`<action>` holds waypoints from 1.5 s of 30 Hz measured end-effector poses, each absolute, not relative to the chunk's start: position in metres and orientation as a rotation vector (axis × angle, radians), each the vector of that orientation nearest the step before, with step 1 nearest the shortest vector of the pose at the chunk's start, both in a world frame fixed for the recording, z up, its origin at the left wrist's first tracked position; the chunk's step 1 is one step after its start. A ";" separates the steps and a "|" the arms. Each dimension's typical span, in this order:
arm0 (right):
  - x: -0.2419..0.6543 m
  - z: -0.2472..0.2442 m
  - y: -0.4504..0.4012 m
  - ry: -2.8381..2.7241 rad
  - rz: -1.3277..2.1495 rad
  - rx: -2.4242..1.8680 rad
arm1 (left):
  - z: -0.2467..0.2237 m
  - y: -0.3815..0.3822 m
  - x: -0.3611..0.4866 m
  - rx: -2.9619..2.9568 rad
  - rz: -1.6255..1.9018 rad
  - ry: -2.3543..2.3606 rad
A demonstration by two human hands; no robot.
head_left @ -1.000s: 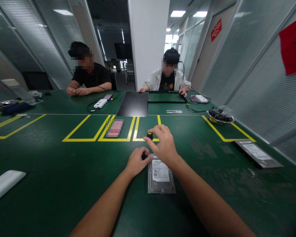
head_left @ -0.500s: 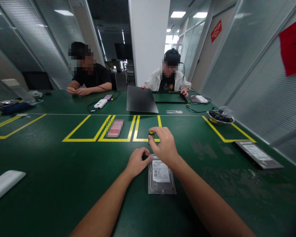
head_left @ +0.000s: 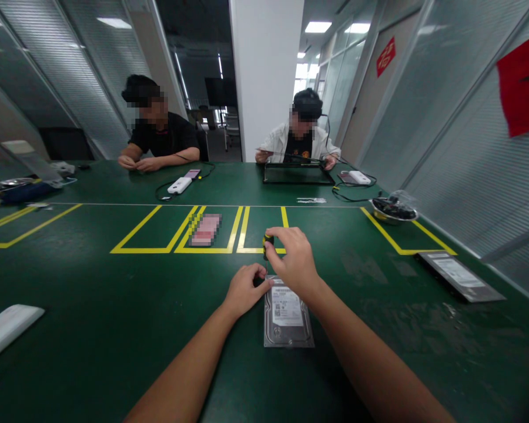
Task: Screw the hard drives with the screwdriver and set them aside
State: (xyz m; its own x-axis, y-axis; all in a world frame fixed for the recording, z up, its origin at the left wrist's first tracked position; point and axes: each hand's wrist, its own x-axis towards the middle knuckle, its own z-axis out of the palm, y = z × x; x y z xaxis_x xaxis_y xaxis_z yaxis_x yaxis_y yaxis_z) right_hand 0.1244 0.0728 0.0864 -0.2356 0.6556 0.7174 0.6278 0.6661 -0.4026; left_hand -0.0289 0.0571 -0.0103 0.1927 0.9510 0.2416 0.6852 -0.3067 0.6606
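Observation:
A hard drive point(head_left: 288, 314) lies label side up on the green table. My right hand point(head_left: 296, 255) grips a yellow-and-black screwdriver point(head_left: 268, 244) between thumb and fingers. The screwdriver stands nearly upright, its shaft pointing down at the drive's far left corner; its tip is hidden near my left fingers. At that corner my left hand point(head_left: 247, 289) has its fingers curled and its thumb on the drive's edge, steadying it.
Another hard drive point(head_left: 462, 276) lies at the right, below a metal bowl point(head_left: 393, 212) of dark parts. A white object point(head_left: 9, 329) is at the left edge. Across the table sit two people; one handles a black frame point(head_left: 297, 181). Yellow tape point(head_left: 207, 251) marks the table.
The screwdriver's handle has turned and tilted slightly left in my right hand. My left hand stays at the drive. Across the table, a person has tipped a dark panel from upright to nearly flat.

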 end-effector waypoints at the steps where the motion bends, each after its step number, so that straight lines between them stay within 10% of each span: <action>1: 0.124 0.086 0.073 -1.936 0.039 -0.994 | -0.010 0.057 -0.029 2.065 0.882 1.530; 45: 0.123 0.089 0.071 -1.926 0.035 -0.990 | -0.011 0.057 -0.029 2.068 0.898 1.518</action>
